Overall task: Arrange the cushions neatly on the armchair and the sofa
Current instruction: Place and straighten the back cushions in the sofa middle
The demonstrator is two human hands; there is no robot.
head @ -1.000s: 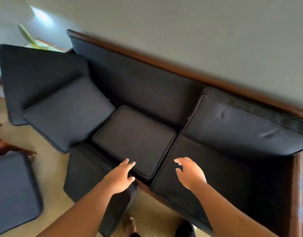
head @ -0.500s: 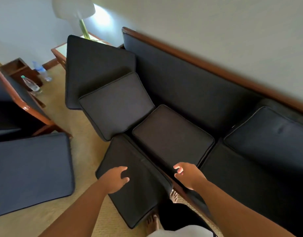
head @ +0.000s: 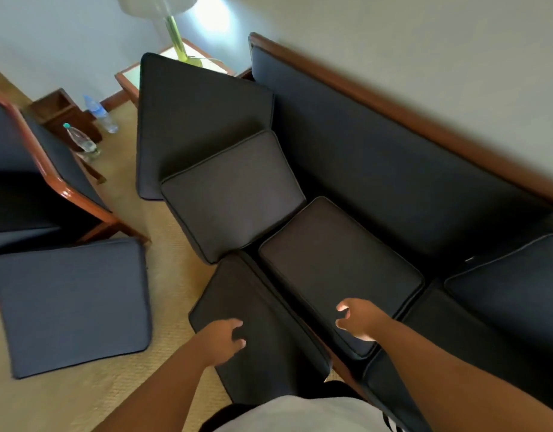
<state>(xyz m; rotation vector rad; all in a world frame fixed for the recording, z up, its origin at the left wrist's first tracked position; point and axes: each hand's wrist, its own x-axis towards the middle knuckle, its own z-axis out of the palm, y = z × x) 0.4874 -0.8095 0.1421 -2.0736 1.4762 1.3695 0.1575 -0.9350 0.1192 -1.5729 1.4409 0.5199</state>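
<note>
A dark sofa (head: 393, 157) with a wooden top rail runs along the wall. On its seat lies a small dark cushion (head: 337, 266). A second cushion (head: 231, 194) leans at the sofa's left end against a large upright cushion (head: 194, 116). Another large cushion (head: 262, 325) leans against the sofa's front, tipped down to the floor. My left hand (head: 225, 339) hovers over it with loosely curled fingers. My right hand (head: 359, 319) is over the near edge of the small seat cushion, fingers relaxed, holding nothing. A cushion (head: 512, 291) sits at the right. The armchair (head: 50, 182) is at the left.
A big dark cushion (head: 72, 304) lies on the beige carpet in front of the armchair. Two plastic water bottles (head: 81, 138) stand by a wooden box at the wall. A side table (head: 134, 79) with a lamp stands behind the upright cushion.
The view has swung left, bringing the armchair and the floor cushion into sight. Both hands have shifted left; my left hand now hangs over the leaning cushion instead of the seat cushion.
</note>
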